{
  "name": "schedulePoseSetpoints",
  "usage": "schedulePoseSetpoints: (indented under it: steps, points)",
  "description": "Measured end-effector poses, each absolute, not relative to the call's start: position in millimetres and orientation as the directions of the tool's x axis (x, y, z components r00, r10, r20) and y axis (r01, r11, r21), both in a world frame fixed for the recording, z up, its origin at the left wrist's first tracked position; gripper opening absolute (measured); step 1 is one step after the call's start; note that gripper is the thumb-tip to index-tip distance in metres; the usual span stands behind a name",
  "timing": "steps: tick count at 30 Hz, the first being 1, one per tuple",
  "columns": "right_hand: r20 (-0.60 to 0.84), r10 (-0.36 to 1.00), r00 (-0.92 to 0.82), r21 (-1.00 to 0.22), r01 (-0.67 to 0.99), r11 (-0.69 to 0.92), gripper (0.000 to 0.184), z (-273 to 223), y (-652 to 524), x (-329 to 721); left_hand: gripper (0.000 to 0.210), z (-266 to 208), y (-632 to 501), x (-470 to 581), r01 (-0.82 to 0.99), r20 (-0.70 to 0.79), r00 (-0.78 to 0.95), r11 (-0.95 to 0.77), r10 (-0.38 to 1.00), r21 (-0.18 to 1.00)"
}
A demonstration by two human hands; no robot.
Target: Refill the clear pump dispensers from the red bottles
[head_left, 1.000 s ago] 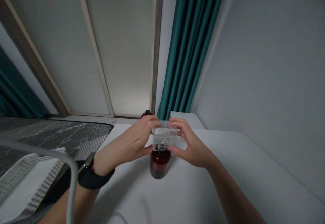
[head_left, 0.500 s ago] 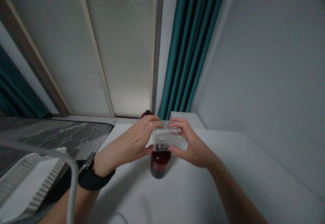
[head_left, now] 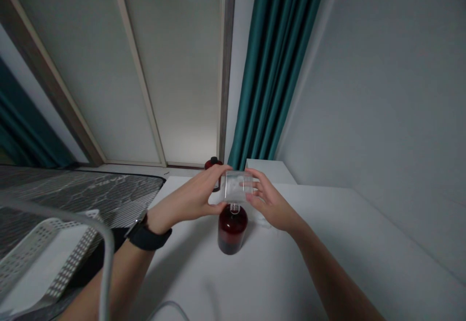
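Note:
Between my hands is a clear container (head_left: 237, 186), like a beaker, held just above an uncapped dark red-brown bottle (head_left: 232, 231). My left hand (head_left: 202, 192) grips the container's left side, thumb low and fingers at the top. My right hand (head_left: 271, 202) grips its right side with curved fingers. The bottle stands upright on the white table (head_left: 218, 287), its clear threaded neck close under the container. Whether they touch, I cannot tell. A second red-brown bottle with a black cap (head_left: 213, 160) stands behind my left hand, partly hidden.
A white perforated basket (head_left: 47, 258) lies at the lower left beside the table. A pale curved tube (head_left: 107, 262) crosses the left foreground, and a cable (head_left: 169, 304) lies at the front. Behind stand a white box (head_left: 271, 168) and a green curtain (head_left: 276, 68); a wall rises at right.
My hands have moved the clear container slightly up and back, tilting it, so the bottle's neck shows more below it. More of the capped bottle is visible.

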State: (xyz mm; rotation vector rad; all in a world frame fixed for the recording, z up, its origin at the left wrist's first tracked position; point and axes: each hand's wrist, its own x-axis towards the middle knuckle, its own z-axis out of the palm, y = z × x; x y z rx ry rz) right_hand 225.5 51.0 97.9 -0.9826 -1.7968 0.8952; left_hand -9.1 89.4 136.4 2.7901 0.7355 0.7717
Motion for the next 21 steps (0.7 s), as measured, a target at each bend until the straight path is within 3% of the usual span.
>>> schedulePoseSetpoints:
  steps: [6,12,21]
  points:
    - [0.307,0.905,-0.295,-0.920,0.153,0.362,0.053,98,51,221,0.066,134,91,-9,0.419,0.429,0.745,-0.858,0.512,0.296]
    - [0.410,0.844,-0.344,-0.872,0.124,0.474,0.050,106,45,222,0.056,142,82,-8,0.357,0.494,0.738,-0.888,0.459,0.291]
    - [0.491,0.782,-0.384,-0.783,0.198,0.590,0.050,109,42,227,0.048,144,76,-7,0.344,0.531,0.755,-0.922,0.384,0.179]
